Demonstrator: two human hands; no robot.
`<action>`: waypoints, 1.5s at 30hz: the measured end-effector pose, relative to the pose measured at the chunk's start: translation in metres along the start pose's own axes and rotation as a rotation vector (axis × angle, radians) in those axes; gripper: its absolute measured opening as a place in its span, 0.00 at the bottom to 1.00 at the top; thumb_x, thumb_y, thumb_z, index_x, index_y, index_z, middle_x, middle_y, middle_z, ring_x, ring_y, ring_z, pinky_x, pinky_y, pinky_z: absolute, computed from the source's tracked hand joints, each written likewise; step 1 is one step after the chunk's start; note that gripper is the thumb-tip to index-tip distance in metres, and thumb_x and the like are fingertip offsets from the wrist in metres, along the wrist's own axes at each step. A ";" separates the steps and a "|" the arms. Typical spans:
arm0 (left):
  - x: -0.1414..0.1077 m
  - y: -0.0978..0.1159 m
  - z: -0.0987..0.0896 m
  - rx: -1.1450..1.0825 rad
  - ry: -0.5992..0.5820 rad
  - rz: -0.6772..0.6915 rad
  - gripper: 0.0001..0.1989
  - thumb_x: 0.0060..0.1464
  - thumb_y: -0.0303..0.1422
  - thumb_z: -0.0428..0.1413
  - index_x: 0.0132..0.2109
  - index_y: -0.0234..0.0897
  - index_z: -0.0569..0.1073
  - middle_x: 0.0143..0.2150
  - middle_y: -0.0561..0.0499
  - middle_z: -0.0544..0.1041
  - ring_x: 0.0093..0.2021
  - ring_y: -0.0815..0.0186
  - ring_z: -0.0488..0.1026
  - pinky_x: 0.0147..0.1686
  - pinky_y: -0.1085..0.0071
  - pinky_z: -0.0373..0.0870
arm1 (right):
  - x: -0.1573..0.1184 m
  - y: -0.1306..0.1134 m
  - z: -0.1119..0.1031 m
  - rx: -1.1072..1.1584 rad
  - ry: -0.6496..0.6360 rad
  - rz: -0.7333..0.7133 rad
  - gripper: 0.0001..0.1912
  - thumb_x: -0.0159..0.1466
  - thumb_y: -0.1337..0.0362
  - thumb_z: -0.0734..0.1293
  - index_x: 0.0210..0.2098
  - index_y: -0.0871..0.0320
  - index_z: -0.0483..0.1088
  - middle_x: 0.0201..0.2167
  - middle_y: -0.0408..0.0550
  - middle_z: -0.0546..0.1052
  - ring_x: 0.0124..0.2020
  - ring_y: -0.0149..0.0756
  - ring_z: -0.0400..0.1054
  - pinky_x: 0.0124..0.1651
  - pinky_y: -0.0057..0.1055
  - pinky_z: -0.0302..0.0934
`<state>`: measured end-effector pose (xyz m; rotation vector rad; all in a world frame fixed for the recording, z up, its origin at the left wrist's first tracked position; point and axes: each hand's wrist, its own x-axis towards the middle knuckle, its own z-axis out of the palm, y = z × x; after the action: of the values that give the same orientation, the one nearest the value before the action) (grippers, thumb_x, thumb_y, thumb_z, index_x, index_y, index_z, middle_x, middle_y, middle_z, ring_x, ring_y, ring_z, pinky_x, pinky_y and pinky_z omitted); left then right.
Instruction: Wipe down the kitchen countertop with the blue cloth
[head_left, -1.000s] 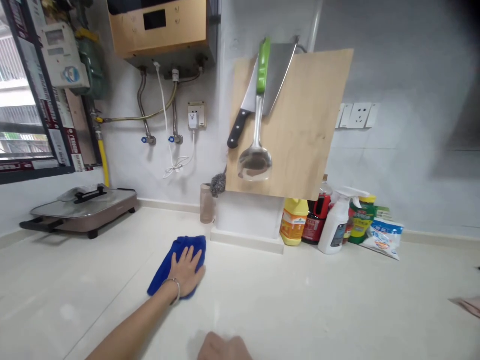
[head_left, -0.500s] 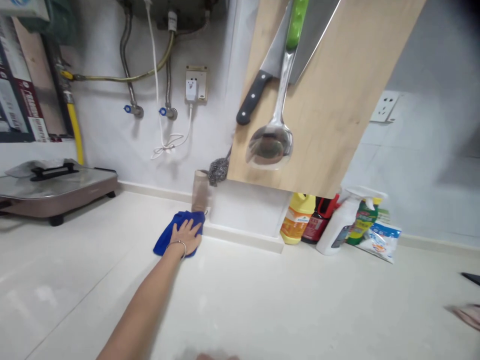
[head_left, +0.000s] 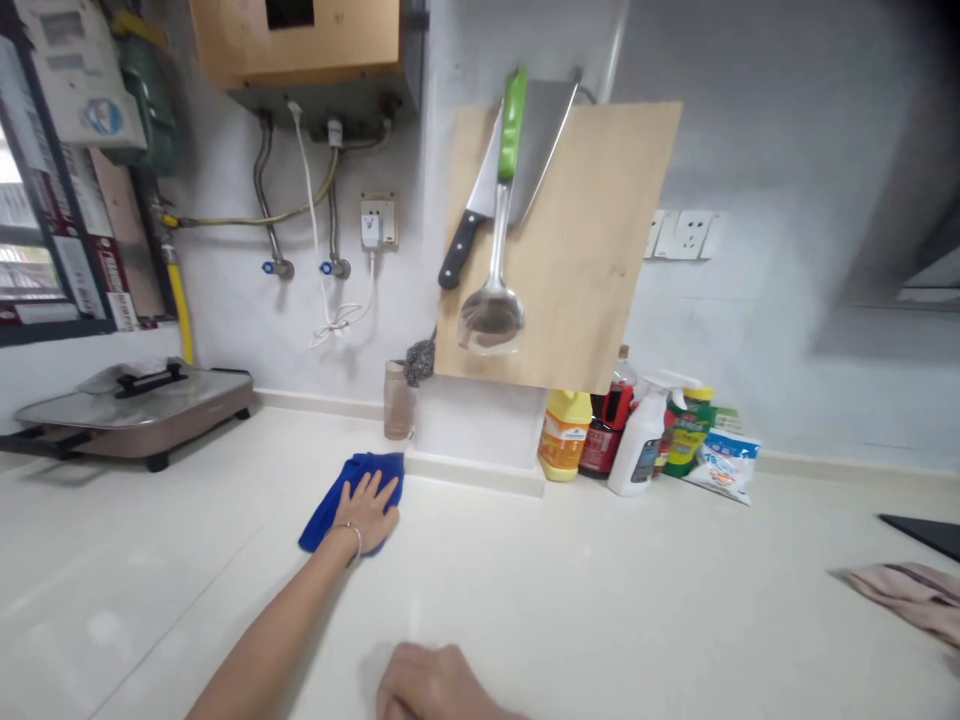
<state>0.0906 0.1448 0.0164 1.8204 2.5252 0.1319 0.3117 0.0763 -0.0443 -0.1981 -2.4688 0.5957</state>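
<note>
My left hand [head_left: 367, 514] lies flat with spread fingers on a blue cloth [head_left: 326, 512], pressing it to the white countertop [head_left: 570, 600]. A thin bracelet circles that wrist. At the bottom edge of the view, my right hand [head_left: 427, 682] rests on the countertop, its fingers curled into a fist; nothing shows in it. Just behind the cloth, against the wall, stands a brownish translucent cup [head_left: 399, 405].
A lidded electric pan [head_left: 142, 410] sits at left. A wooden board [head_left: 570, 290] hangs with a cleaver, a knife [head_left: 461, 245], a ladle [head_left: 491, 315] and steel wool [head_left: 420, 360]. Several bottles, including a white spray bottle [head_left: 637, 450], line the wall. A striped cloth [head_left: 907, 595] lies at right.
The view has tilted up and drawn back, showing more of the wall. My right fist has come further into view. The left hand and blue cloth now sit slightly farther from the cup.
</note>
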 end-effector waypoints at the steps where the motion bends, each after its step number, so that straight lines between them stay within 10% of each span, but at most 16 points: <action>1: -0.013 0.003 -0.001 0.006 -0.005 0.005 0.32 0.62 0.41 0.40 0.72 0.43 0.50 0.75 0.44 0.43 0.74 0.53 0.38 0.70 0.45 0.35 | -0.001 -0.002 0.001 -0.009 0.026 -0.020 0.10 0.43 0.73 0.60 0.24 0.55 0.67 0.25 0.38 0.75 0.21 0.24 0.65 0.24 0.20 0.54; 11: -0.121 0.063 -0.005 0.033 -0.109 0.165 0.36 0.60 0.40 0.45 0.72 0.44 0.46 0.75 0.45 0.39 0.74 0.51 0.35 0.70 0.42 0.34 | -0.009 -0.027 -0.022 -0.235 0.303 -0.386 0.11 0.49 0.68 0.59 0.33 0.54 0.65 0.26 0.43 0.75 0.24 0.31 0.67 0.25 0.28 0.56; 21: -0.212 0.111 -0.001 -0.154 -0.115 0.612 0.41 0.55 0.34 0.54 0.72 0.50 0.46 0.75 0.50 0.46 0.74 0.51 0.37 0.71 0.40 0.35 | -0.056 0.018 -0.083 -0.123 0.289 -0.013 0.17 0.66 0.69 0.55 0.51 0.56 0.67 0.49 0.52 0.76 0.51 0.36 0.70 0.56 0.39 0.67; 28: -0.215 0.096 0.026 -0.197 0.013 0.338 0.38 0.61 0.44 0.48 0.73 0.37 0.45 0.75 0.44 0.40 0.74 0.47 0.32 0.71 0.43 0.42 | -0.053 0.056 -0.077 -0.379 0.275 0.160 0.18 0.68 0.64 0.57 0.54 0.54 0.71 0.55 0.53 0.76 0.59 0.43 0.67 0.64 0.50 0.61; 35: -0.190 0.090 0.019 -0.163 -0.009 0.277 0.32 0.61 0.56 0.45 0.69 0.60 0.53 0.75 0.52 0.41 0.73 0.41 0.30 0.69 0.37 0.44 | -0.064 0.072 -0.115 -0.470 0.320 0.432 0.19 0.68 0.60 0.60 0.51 0.63 0.73 0.55 0.64 0.75 0.60 0.51 0.68 0.62 0.53 0.63; 45: -0.088 0.115 0.006 -0.169 -0.066 0.197 0.32 0.61 0.57 0.42 0.69 0.59 0.54 0.75 0.56 0.42 0.74 0.46 0.35 0.71 0.44 0.39 | -0.148 -0.005 -0.124 -0.488 0.348 -0.104 0.18 0.62 0.74 0.60 0.48 0.54 0.72 0.47 0.52 0.80 0.49 0.38 0.75 0.51 0.34 0.73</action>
<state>0.2273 0.0974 0.0175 1.9655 2.2128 0.2756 0.5040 0.0778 -0.0267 -0.3298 -2.2229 -0.0923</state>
